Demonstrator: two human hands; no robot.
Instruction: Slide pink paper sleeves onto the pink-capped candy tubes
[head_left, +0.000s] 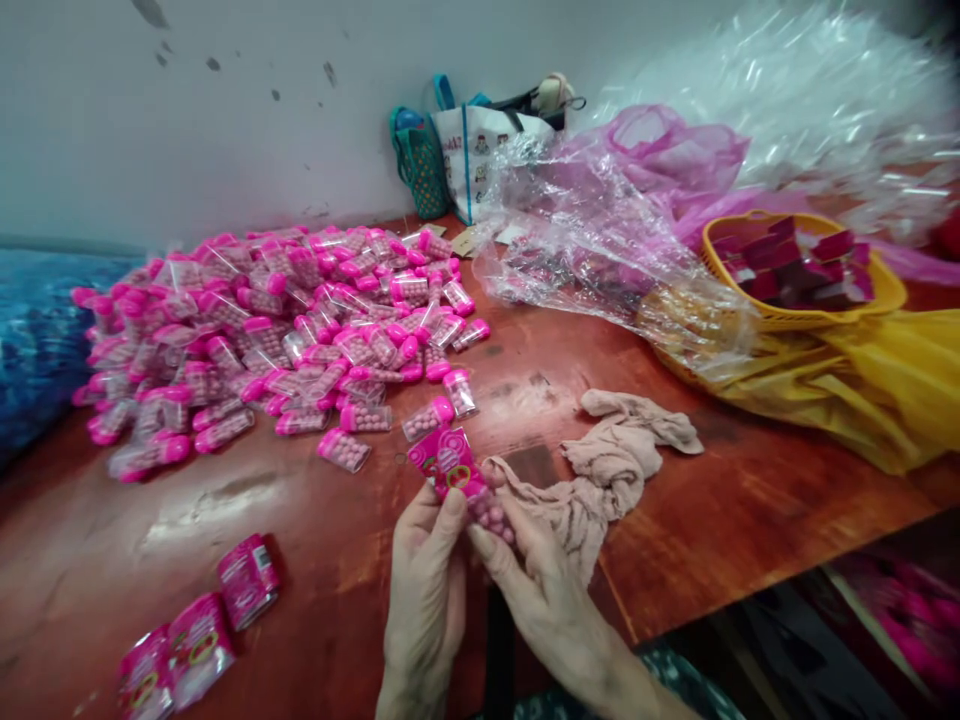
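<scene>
In front of me, my left hand pinches a pink printed label sleeve between thumb and fingers. My right hand is closed on a small clear bottle of pink candy balls. The bottle meets the lower end of the sleeve; how far it sits inside is hidden by my fingers. Just beyond my hands lie loose pink-capped candy bottles. They border a big heap of the same bottles. Three bottles with pink labels lie at the lower left.
A crumpled beige cloth lies right of my hands. Behind it are clear plastic wrap and a yellow basket holding pink and dark folded pieces. A white bag stands by the wall. A blue plastic bundle borders the table's left.
</scene>
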